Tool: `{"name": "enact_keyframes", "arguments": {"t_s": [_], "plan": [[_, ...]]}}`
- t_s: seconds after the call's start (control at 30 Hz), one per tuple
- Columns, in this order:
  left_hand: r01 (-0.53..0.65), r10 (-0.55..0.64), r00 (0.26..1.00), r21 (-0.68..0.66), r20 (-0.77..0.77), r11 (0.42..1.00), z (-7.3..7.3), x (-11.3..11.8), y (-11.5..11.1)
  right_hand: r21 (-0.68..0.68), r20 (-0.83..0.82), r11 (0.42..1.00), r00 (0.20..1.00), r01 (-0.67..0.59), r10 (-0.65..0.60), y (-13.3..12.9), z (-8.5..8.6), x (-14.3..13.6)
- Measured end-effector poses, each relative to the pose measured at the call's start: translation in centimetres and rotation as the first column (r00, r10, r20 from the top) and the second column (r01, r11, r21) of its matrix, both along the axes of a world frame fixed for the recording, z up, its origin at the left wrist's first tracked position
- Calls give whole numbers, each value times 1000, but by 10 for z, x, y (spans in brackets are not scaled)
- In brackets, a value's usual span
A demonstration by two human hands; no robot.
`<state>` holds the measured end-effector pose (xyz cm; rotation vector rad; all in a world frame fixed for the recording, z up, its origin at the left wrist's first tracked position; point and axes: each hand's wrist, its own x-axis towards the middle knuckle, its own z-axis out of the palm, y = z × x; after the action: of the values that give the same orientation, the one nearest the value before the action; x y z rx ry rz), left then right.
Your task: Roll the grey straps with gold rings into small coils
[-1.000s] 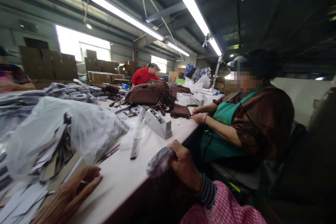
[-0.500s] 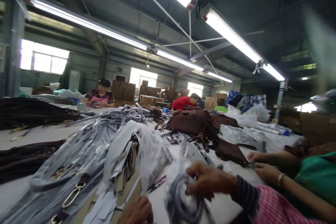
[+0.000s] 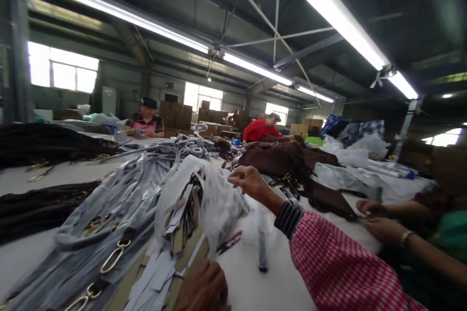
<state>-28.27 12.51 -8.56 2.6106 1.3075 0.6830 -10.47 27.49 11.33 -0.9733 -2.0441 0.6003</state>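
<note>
My right hand (image 3: 250, 182) reaches out over the white table (image 3: 251, 286), sleeve in red-and-white check with a striped cuff. Its fingers are loosely apart and nothing shows in them. It hovers just past a clear plastic bag (image 3: 215, 204) stuffed with grey strips. My left hand (image 3: 204, 287) lies at the bottom edge, mostly cut off, resting on loose paper strips and cardboard (image 3: 153, 277). A narrow dark strap in plastic (image 3: 261, 245) lies on the table below my right forearm.
Grey wrapped straps with gold clasps (image 3: 109, 238) pile up at the left, dark brown straps (image 3: 40, 206) beyond them. Brown fringed bags (image 3: 288, 160) sit mid-table. Red-handled snips (image 3: 229, 243) lie by the bag. A co-worker's hands (image 3: 372, 216) work at the right; two people sit far back.
My right hand held a coiled, plastic-wrapped strap near the table edge; now it is stretched forward and up without it. The view has swung left and my left hand slid nearer.
</note>
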Motion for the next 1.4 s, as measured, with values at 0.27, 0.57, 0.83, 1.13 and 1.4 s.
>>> {"name": "enact_keyframes", "arguments": {"t_s": [0.27, 0.57, 0.83, 1.13, 1.4], "plan": [[-30, 7, 963, 79, 270, 996, 46, 5, -45, -4, 422, 966, 877, 257, -231, -63, -90, 113], [-30, 8, 977, 102, 214, 994, 44, 5, -39, -97, 421, 871, 813, 482, -403, -51, -124, 82], [-26, 14, 983, 61, 181, 998, 40, 1, -37, -379, 31, 812, 884, 443, -467, -55, -120, 77], [91, 315, 757, -569, 573, 817, 79, 39, -53, -536, -465, 840, 861, -88, -207, -142, -96, 65], [425, 376, 577, -660, 725, 620, 32, 68, -132, -490, -664, 788, 745, -372, -62, -260, -123, 46]]}}
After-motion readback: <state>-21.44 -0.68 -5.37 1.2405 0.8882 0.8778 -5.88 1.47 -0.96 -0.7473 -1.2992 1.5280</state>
